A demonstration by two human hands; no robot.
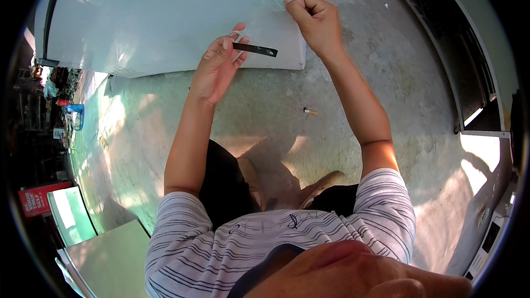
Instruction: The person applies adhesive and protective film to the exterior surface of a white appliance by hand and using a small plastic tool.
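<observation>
My left hand (pixel 216 66) pinches a short, flat black strip (pixel 255 49) between thumb and fingers, and the strip points to the right. Something thin and whitish (pixel 238 37) also loops about those fingers; its kind I cannot make out. Higher up and to the right, my right hand (pixel 317 22) is closed in a pinch on a wisp of clear plastic film (pixel 274 3). Both hands are raised in front of a large white appliance panel (pixel 165 27), whose corner lies just beyond them.
On the concrete floor (pixel 265 94) lies a small orange-and-black object (pixel 310 111). A dark open-fronted cabinet (pixel 441 38) curves along the right. At the lower left stand a pale box-like unit (pixel 110 259) and a red box (pixel 41 198). Clutter with a blue item (pixel 75 116) fills the left edge.
</observation>
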